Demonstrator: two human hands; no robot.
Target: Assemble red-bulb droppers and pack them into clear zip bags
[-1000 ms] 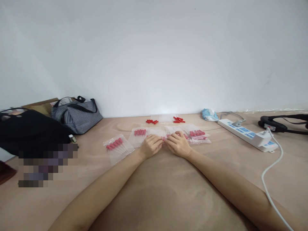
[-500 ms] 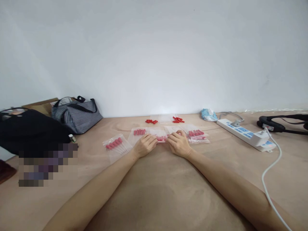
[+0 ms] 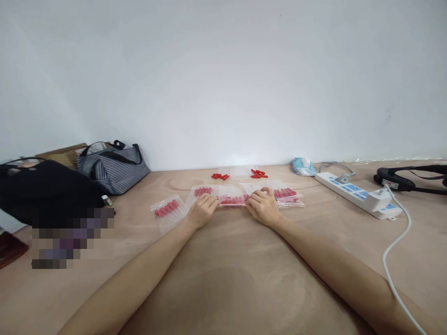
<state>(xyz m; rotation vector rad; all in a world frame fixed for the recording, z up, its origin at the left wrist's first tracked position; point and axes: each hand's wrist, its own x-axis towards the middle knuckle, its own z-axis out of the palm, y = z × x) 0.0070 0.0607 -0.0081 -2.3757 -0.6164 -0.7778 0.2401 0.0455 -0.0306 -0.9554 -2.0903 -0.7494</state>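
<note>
Between my two hands lies a clear plastic bag (image 3: 232, 201) with a row of red pieces inside. My left hand (image 3: 203, 210) is closed on the bag's near left corner. The fingers of my right hand (image 3: 262, 207) pinch its near right part. To the left are two more bags of red pieces, one (image 3: 203, 191) just behind my left hand and one (image 3: 168, 209) farther out. Another filled bag (image 3: 285, 193) lies right of my right hand. Loose red pieces sit in two small piles, left (image 3: 220, 177) and right (image 3: 259, 174), near the wall.
A white power strip (image 3: 356, 193) with a cable lies at the right, beside a black headset (image 3: 394, 181). A blue-and-white crumpled packet (image 3: 303, 166) is near the wall. Striped (image 3: 118, 170) and black (image 3: 45, 193) bags stand at the left.
My left hand has slid left along the bag's near edge, so more of the red pieces shows between my hands. My right hand has shifted slightly right.
</note>
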